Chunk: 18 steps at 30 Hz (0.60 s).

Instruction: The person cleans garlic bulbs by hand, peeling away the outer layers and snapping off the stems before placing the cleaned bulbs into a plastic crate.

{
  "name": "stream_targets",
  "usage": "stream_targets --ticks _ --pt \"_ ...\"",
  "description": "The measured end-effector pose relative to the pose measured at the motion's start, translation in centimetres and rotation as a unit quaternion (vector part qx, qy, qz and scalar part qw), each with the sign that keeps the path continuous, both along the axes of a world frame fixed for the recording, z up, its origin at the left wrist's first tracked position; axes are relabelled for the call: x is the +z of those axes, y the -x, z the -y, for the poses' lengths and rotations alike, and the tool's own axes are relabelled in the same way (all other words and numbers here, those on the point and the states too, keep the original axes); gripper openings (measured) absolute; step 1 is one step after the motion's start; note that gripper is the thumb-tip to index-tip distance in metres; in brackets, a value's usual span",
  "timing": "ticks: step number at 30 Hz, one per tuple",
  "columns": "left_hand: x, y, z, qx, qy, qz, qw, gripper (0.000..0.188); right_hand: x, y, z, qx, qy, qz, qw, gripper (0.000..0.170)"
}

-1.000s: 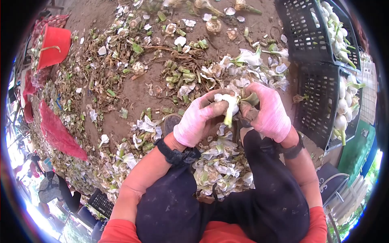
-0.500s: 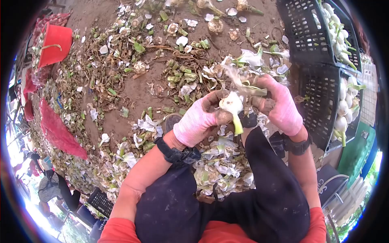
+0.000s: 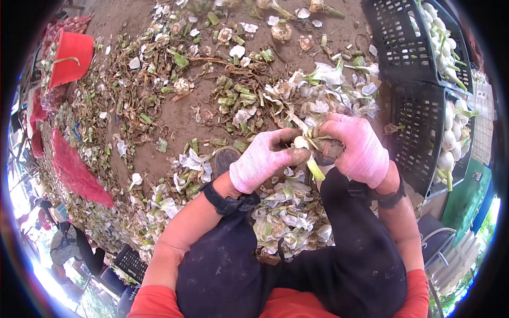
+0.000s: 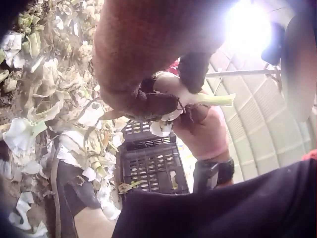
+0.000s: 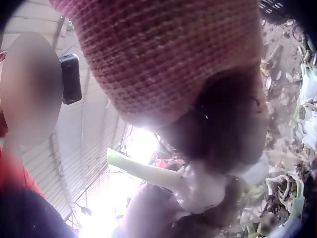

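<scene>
Both hands wear pink knit gloves with dirty fingertips sticking out, and they meet in front of the knees. My left hand (image 3: 260,164) grips a white garlic bulb (image 3: 301,142) between thumb and fingers, its cut green stem (image 3: 316,170) pointing down towards the body. At the bulb's other side, my right hand (image 3: 363,151) pinches its outer skin with curled fingers. A pale strip of peel (image 3: 298,121) sticks up between the hands. In the right wrist view the garlic bulb (image 5: 200,188) looks smooth and white right below the right fingers, which hide part of it.
Black crates (image 3: 416,132) of peeled garlic stand at the right. Peelings (image 3: 289,212) pile between the feet, and more scraps (image 3: 143,106) litter the dirt floor. A red bucket (image 3: 71,59) and red mesh (image 3: 79,172) lie to the left. Unpeeled bulbs (image 3: 281,33) lie ahead.
My right hand pulled peel up and away to the right, then came back to the bulb. The left hand kept hold of the garlic, whose stem now tilts further right.
</scene>
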State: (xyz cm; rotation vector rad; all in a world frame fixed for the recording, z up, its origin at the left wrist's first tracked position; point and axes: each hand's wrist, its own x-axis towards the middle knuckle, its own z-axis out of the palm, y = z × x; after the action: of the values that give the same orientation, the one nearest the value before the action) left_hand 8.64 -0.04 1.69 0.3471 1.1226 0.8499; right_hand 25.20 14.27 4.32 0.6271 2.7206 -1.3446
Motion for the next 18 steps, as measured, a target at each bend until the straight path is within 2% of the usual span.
stream_targets --ticks 3,5,7,9,11,12,13,14,15,16,18 --pt "-1.2 -0.5 0.7 0.025 -0.035 -0.006 0.999 0.042 0.1 0.3 1.0 0.008 -0.051 0.031 0.998 0.025" --pt "-1.2 -0.4 1.0 0.014 0.005 0.0 1.0 0.048 -0.3 0.4 1.1 0.016 -0.062 0.031 0.997 0.025" --pt "-1.7 -0.1 1.0 -0.015 -0.016 -0.011 1.0 0.052 -0.4 0.5 0.9 0.022 -0.072 0.033 0.997 0.024" --pt "-2.3 -0.3 1.2 -0.043 -0.04 -0.022 0.998 0.057 -0.3 1.0 -0.1 -0.005 0.026 0.083 0.996 0.021" --pt "-2.6 -0.9 1.1 0.023 -0.15 0.039 0.988 0.058 -5.0 0.2 -1.3 -0.06 -0.059 0.138 0.987 0.017" --pt "-2.4 -0.7 0.9 0.023 -0.151 0.036 0.988 0.058 -6.8 -0.3 -1.8 -0.08 -0.099 0.183 0.975 0.018" --pt "-1.9 -0.3 0.7 0.053 -0.126 0.069 0.988 0.062 -7.2 -0.6 -1.8 -0.077 -0.097 0.18 0.976 0.018" --pt "-1.7 -0.2 0.7 0.084 -0.099 0.105 0.986 0.066 -7.3 -1.4 -1.3 -0.09 -0.097 0.107 0.985 0.02" --pt "-2.2 -0.3 0.8 0.088 -0.11 0.084 0.986 0.064 -7.2 -2.1 -1.2 -0.105 -0.101 0.032 0.989 0.022" --pt "-2.7 -0.5 0.6 0.089 -0.114 0.081 0.986 0.064 -6.7 -2.4 -1.6 -0.104 -0.105 0.029 0.989 0.022" --pt "-3.3 -0.7 0.6 0.097 -0.118 0.015 0.988 0.059 -5.2 -2.5 -2.2 -0.138 -0.216 0.008 0.966 0.027"
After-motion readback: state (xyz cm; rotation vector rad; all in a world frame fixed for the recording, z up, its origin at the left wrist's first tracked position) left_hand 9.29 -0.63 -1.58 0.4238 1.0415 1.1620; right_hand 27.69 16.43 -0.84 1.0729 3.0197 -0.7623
